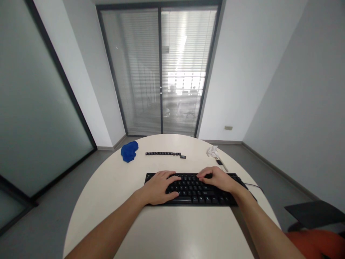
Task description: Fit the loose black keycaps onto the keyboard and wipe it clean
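Note:
A black keyboard (188, 199) lies across the middle of the round white table. Over its left part rests my left hand (161, 189), palm down with the fingers spread apart. My right hand (217, 178) is at the upper right part of the keys, its thumb and fingers bent toward each other; whatever they may hold is too small to make out. Beyond the keyboard, a row of small black keycaps (163, 153) lies on the table, with one wider keycap (183, 157) at the row's right end.
A blue cloth (129, 151) lies at the table's far left. Crumpled white tissue (212, 151) and a brush-like tool (221, 163) are at the far right. The keyboard's cable (254, 185) runs off to the right. A dark chair (315, 212) stands beside the white table (107, 190).

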`<state>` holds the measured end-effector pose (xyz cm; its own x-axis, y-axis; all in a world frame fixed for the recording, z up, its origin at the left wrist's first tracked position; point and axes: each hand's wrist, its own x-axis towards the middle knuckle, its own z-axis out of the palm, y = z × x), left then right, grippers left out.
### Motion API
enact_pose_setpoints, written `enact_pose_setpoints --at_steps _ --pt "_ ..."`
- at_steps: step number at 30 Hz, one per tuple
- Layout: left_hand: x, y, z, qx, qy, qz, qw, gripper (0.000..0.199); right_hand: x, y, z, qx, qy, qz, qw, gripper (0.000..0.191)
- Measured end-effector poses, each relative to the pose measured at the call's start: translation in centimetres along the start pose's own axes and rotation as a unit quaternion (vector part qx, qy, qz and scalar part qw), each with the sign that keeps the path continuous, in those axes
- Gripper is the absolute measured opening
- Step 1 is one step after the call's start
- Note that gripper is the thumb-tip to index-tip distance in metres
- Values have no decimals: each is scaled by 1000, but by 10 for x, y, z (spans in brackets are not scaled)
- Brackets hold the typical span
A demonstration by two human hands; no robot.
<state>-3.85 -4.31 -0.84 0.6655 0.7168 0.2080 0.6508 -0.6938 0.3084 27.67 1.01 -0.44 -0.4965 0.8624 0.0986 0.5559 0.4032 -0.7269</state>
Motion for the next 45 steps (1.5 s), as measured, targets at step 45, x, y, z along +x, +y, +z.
enact_pose_setpoints --at_steps 45 --pt "1 -1 -4 -7 -1 5 1000 57 104 2 20 -349 57 69 933 51"
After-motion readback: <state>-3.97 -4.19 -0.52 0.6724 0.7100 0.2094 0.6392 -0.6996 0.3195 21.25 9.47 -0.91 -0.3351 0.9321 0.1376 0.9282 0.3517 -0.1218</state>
